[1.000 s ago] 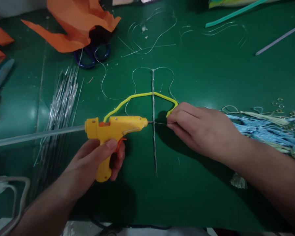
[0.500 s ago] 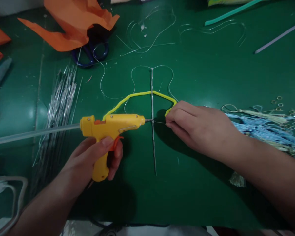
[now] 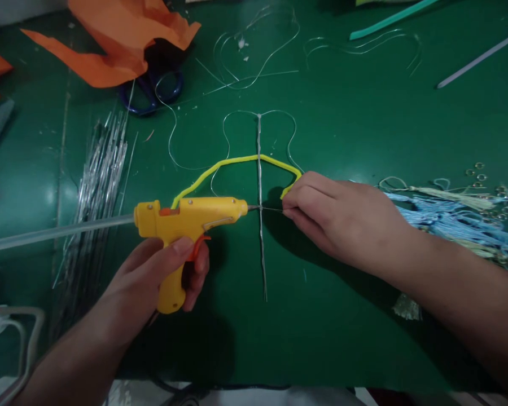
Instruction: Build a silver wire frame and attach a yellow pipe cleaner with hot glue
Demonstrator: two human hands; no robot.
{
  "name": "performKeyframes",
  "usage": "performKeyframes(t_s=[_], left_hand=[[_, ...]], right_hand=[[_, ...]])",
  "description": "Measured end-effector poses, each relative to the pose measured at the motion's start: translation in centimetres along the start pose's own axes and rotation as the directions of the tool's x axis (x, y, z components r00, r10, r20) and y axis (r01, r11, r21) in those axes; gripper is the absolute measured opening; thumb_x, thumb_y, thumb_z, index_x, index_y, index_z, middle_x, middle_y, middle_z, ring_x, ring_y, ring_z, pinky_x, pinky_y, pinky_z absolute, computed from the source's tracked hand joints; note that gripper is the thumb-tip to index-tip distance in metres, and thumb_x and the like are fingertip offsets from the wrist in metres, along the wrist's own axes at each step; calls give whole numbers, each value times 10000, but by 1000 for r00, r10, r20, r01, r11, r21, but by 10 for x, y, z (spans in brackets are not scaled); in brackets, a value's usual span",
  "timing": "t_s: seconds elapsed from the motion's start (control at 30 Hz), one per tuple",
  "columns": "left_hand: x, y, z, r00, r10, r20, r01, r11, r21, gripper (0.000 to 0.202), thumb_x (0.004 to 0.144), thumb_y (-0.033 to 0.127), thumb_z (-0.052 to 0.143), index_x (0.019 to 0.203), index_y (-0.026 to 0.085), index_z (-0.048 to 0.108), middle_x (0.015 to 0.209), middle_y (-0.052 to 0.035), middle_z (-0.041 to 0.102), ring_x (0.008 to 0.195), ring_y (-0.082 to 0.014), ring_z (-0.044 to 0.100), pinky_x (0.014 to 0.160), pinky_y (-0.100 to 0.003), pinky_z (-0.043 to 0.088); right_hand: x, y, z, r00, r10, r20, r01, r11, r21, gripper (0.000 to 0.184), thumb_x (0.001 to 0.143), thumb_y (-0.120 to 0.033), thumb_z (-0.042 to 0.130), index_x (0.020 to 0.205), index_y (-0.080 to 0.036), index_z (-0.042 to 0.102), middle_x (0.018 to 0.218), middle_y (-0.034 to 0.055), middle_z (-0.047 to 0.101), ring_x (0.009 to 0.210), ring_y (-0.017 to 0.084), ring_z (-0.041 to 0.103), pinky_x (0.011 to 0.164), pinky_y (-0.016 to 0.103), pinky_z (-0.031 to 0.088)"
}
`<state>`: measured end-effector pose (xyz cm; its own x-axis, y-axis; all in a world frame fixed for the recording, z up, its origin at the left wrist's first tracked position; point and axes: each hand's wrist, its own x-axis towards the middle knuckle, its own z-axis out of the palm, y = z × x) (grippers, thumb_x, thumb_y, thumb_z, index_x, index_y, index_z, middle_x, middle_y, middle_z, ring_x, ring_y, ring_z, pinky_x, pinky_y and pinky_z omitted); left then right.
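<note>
My left hand is wrapped round the handle of a yellow hot glue gun, with a clear glue stick jutting from its back. The gun's nozzle meets an upright twisted silver wire stem. Pinched in the fingertips of my right hand is a thin wire that runs to the stem at the nozzle. A bent yellow pipe cleaner arches across the stem; one end lies by my right fingers, the other passes behind the gun. Curved thin wire loops out from the stem's top.
A bundle of silver wires lies left. Behind it are blue-handled scissors under orange paper. Blue tassels and small metal rings lie right. Loose wire and a green strip are at the back.
The whole view has shifted slightly, so everything sits a little further left. The glue gun's nozzle stays at the stem, and both hands keep their holds.
</note>
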<state>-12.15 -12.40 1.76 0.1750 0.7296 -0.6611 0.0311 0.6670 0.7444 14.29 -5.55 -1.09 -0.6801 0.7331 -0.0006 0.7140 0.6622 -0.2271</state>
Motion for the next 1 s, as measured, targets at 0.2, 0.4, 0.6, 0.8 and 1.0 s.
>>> performKeyframes(t_s=[0.2, 0.4, 0.6, 0.8, 1.0], left_hand=[[0, 0, 1, 1000, 3, -5, -3, 1000, -6, 407, 843, 559, 653, 706, 176, 661, 571, 6, 603, 430, -88, 548, 432, -173, 424], [-3, 5, 7, 998, -26, -55, 26, 1000, -12, 425, 807, 573, 677, 691, 166, 643, 552, 21, 592, 430, -71, 530, 431, -153, 420], [-3, 4, 9, 996, -41, -77, 39, 999, -29, 417, 812, 563, 666, 674, 171, 624, 552, 23, 579, 442, -73, 517, 444, -163, 423], [-2, 2, 5, 998, -39, -56, 39, 999, 4, 429, 845, 570, 621, 661, 182, 610, 578, 12, 577, 430, -85, 516, 444, -195, 426], [-1, 0, 5, 998, -26, -62, 25, 1000, -19, 441, 833, 567, 638, 638, 177, 572, 559, 25, 576, 419, -71, 519, 433, -174, 393]], right_hand=[[-1, 1, 1, 1000, -10, -22, 10, 1000, 7, 269, 977, -240, 408, 900, -165, 655, 909, 76, 655, 628, 145, 459, 503, 285, 206], [0, 1, 3, 999, -20, -33, 21, 1000, 5, 261, 971, -228, 417, 894, -166, 658, 903, 72, 656, 620, 142, 456, 503, 280, 216], [-1, 1, 3, 998, -30, -58, 30, 1000, 7, 244, 965, -215, 429, 892, -166, 656, 902, 70, 659, 628, 146, 471, 499, 282, 203], [-2, 1, 2, 998, -32, -47, 32, 999, 9, 245, 966, -223, 429, 888, -166, 654, 909, 73, 656, 618, 142, 448, 498, 282, 199], [-1, 2, 2, 1000, -19, -25, 20, 999, 28, 242, 966, -220, 428, 898, -164, 654, 920, 75, 653, 618, 137, 441, 505, 277, 209]])
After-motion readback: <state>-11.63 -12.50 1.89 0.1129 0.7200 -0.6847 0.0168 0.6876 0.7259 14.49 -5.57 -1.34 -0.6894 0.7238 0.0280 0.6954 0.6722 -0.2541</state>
